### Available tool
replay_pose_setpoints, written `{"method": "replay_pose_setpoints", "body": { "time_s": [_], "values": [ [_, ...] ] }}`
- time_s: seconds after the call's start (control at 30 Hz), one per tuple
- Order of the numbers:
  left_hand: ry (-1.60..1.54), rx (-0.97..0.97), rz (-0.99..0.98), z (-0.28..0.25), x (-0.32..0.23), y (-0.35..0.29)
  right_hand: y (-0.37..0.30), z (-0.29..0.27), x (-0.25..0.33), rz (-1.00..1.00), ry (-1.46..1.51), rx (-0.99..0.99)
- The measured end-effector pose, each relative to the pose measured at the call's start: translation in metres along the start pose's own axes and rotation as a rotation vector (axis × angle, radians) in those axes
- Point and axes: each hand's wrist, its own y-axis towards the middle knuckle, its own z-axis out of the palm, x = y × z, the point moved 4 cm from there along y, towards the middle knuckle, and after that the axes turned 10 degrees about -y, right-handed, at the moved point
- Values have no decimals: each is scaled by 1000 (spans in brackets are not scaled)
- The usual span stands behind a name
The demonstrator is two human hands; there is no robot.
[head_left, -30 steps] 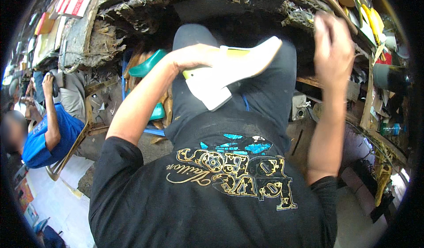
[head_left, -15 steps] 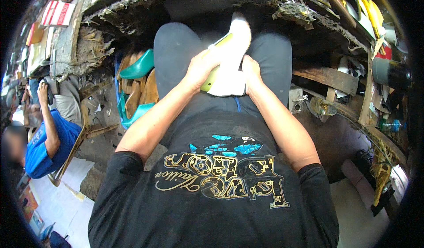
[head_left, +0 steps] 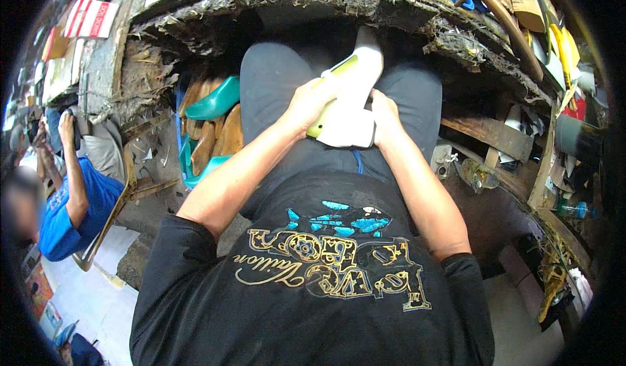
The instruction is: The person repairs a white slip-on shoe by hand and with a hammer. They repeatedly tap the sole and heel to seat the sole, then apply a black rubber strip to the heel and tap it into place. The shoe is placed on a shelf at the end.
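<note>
A yellow-green shoe last [head_left: 315, 129] with a white piece of shoe material [head_left: 355, 115] over it lies between my thighs, its narrow end pointing away from me. My left hand [head_left: 315, 104] is closed round its left side, the thumb lying along the top. On the other side, my right hand [head_left: 386, 116] grips the right edge near the broad end. Some of the right fingers are hidden by the last and the white piece.
Left of my knee, a blue-edged container holds brown lasts [head_left: 207, 138] and green lasts [head_left: 214, 99]. A worn workbench [head_left: 287, 11] spans the far side. A person in a blue shirt [head_left: 85, 203] sits at the left. Broken wooden boards [head_left: 489, 134] stand at the right.
The whole view has shifted slightly, so everything appears a little further right. Both hands keep their hold on the last, with no clear change in grip.
</note>
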Motion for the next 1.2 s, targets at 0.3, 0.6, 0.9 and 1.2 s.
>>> {"method": "replay_pose_setpoints", "body": {
  "time_s": [0.3,0.6,0.9,1.2],
  "values": [
    [-482,137,-385,17,-39,-95,-177,-18,58,-1478,-1325,218],
    [134,397,333,30,-120,-84,-153,-9,122,-991,-843,219],
    [34,241,295,43,-101,-61,-100,10,112,-829,-151,115],
    [183,210,486,40,-90,-53,-109,11,149,-988,-798,170]
  ]
}}
